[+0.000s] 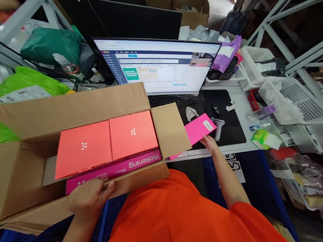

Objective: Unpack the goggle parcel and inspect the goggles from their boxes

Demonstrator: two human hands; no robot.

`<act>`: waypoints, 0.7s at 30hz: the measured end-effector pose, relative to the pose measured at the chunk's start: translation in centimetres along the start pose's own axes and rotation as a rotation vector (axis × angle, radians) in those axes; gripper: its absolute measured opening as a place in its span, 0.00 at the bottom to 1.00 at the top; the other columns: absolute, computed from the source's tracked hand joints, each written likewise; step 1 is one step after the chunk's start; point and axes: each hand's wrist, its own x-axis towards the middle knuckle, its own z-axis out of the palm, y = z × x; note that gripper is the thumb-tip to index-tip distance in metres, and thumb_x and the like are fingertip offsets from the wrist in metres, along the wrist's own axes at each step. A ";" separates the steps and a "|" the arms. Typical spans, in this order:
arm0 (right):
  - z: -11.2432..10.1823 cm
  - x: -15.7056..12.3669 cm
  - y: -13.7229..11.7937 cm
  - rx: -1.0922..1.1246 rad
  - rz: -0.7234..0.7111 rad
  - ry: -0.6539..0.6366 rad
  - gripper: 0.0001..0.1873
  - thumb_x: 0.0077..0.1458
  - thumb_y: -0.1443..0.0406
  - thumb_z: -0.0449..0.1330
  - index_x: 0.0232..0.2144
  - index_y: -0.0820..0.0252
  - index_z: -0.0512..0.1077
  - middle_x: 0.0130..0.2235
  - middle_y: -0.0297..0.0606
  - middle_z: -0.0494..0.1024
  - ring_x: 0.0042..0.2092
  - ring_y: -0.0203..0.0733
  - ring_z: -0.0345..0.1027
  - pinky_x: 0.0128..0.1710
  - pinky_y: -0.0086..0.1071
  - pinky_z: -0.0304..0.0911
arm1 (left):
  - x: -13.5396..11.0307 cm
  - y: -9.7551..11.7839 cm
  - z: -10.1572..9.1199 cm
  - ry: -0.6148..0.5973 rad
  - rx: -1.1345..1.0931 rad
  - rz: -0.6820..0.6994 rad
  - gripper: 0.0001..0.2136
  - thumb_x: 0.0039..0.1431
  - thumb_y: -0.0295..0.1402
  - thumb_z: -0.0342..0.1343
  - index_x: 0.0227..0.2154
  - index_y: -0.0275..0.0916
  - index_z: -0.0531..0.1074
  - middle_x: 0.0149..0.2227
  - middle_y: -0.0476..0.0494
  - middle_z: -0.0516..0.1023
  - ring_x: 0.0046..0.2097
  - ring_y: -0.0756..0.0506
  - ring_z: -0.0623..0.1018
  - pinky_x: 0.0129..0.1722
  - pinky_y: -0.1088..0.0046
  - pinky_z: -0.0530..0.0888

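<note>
My left hand [87, 197] is closed over the near wall of an open cardboard box [69, 103], its fingers inside the rim. Two coral boxes [83, 147] with white dot marks sit side by side in it. Along the near wall, below them, lies a magenta box [144, 161] marked "Wakening", its lettering upside down to me. To the right, my right hand [210, 144] grips the near edge of a flat pink box [196, 128] with a white barcode label. The cardboard box's right flap hides part of that pink box.
A lit monitor [161, 67] and a keyboard [173, 99] stand behind the cardboard box. A barcode scanner [218, 129] and a mouse [216, 109] lie on a black mat. White baskets [297, 100] are at the right; a green bag [23, 84] is at the left.
</note>
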 end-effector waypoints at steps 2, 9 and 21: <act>0.4 0.2 0.6 -0.003 -0.016 0.032 0.22 0.37 0.63 0.76 0.36 0.58 0.73 0.36 0.38 0.83 0.38 0.43 0.78 0.44 0.40 0.76 | -0.2 -0.1 -0.1 -0.028 -0.024 -0.019 0.16 0.66 0.42 0.52 0.24 0.41 0.70 0.20 0.46 0.71 0.23 0.44 0.68 0.26 0.68 0.57; 3.7 0.7 2.7 0.033 -0.152 0.226 0.32 0.30 0.61 0.77 0.39 0.56 0.69 0.38 0.36 0.82 0.42 0.43 0.77 0.43 0.38 0.76 | -1.0 0.9 -0.7 -0.151 -0.050 -0.128 0.14 0.66 0.42 0.49 0.39 0.40 0.76 0.28 0.41 0.77 0.29 0.42 0.73 0.29 0.67 0.60; 6.2 -9.4 -7.6 -0.035 -0.596 0.050 0.38 0.36 0.61 0.77 0.50 0.59 0.71 0.48 0.45 0.79 0.49 0.49 0.75 0.50 0.44 0.73 | 1.7 0.9 -2.3 -0.115 -0.107 -0.261 0.14 0.62 0.42 0.55 0.45 0.41 0.76 0.35 0.39 0.81 0.34 0.38 0.77 0.34 0.63 0.69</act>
